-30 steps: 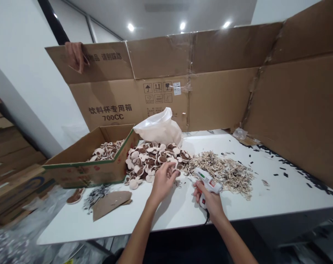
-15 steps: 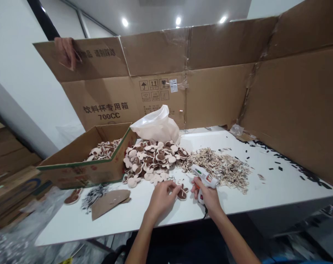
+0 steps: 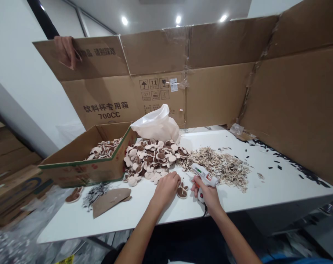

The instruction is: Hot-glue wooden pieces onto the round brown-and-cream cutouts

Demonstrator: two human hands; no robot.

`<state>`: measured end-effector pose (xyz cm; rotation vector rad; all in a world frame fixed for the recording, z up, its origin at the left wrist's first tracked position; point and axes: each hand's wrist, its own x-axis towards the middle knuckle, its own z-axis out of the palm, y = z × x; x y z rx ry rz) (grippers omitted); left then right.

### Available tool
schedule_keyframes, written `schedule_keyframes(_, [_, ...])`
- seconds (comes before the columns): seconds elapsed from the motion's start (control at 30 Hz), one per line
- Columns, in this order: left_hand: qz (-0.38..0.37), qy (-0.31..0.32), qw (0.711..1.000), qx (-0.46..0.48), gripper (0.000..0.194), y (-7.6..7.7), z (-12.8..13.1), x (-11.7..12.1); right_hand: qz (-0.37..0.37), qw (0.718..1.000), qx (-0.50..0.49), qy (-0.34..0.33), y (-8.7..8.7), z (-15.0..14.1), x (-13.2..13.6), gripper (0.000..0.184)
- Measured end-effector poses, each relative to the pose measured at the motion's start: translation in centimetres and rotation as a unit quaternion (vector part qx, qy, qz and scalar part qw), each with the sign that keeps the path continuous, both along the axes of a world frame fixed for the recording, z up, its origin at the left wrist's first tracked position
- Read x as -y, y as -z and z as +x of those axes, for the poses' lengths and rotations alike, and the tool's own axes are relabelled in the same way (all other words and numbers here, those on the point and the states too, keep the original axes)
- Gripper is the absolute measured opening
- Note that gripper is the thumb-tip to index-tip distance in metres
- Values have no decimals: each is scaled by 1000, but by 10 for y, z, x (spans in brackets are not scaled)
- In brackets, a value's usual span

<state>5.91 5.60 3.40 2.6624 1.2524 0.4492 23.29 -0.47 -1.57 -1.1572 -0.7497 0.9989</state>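
Observation:
My right hand (image 3: pixel 207 194) is wrapped around a white glue gun (image 3: pixel 205 175), its nozzle pointing up and left. Just left of it, a brown bunny-shaped felt piece (image 3: pixel 181 192) with a pale rim and a pale strip lies flat on the table. Beside that piece is my left hand (image 3: pixel 166 189), back up, fingers curled together and their tips mostly hidden; anything in them cannot be made out. A heap of brown and cream felt pieces (image 3: pixel 152 157) lies beyond my left hand. Behind the glue gun spreads a pile of thin pale strips (image 3: pixel 224 167).
At left stands an open cardboard box (image 3: pixel 83 172) holding more felt pieces. A white plastic bag (image 3: pixel 158 123) sits behind the heap. Cardboard scraps (image 3: pixel 111 201) and black bits (image 3: pixel 96 194) lie front left. Tall cardboard panels (image 3: pixel 218 91) wall the back; another person's hand (image 3: pixel 67 51) hangs over them.
My left hand has moved off the bunny-shaped piece, slightly up and away, with its fingers turned under. The piece now shows fully. My right hand and the glue gun stay nearly still.

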Motion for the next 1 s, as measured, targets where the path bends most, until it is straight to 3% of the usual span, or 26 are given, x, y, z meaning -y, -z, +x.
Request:
schedule_keyframes(0.2, [-71, -66, 976, 194, 22, 2, -13, 15, 3, 1000, -16, -4, -4, -1, 1, 43])
schedule_keyframes(0.33, [-148, 21, 969, 197, 24, 1, -20, 35, -9, 1000, -10, -1, -7, -1, 2, 44])
schedule_keyframes(0.43, [-144, 70, 970, 180, 20, 3, -18, 47, -14, 1000, -6, 2, -7, -1, 3, 44])
schedule_keyframes(0.57, [-124, 73, 972, 187, 15, 11, -12, 53, -10, 1000, -6, -2, -5, -1, 3, 43])
schedule_keyframes(0.67, [-131, 56, 959, 247, 17, 17, -9, 49, -15, 1000, 0, -1, -5, -1, 4, 45])
schedule_keyframes(0.77, [-152, -14, 922, 357, 20, 25, -10, 42, -23, 999, 13, -22, -8, -1, 5, 48])
schedule_keyframes(0.9, [-175, -132, 839, 499, 28, 36, -17, 33, -27, 992, 44, -114, -11, -2, 10, 51])
schedule_keyframes(1.0, [-177, -187, 790, 557, 34, 42, -21, 32, -30, 981, 75, -178, -11, -1, 12, 52])
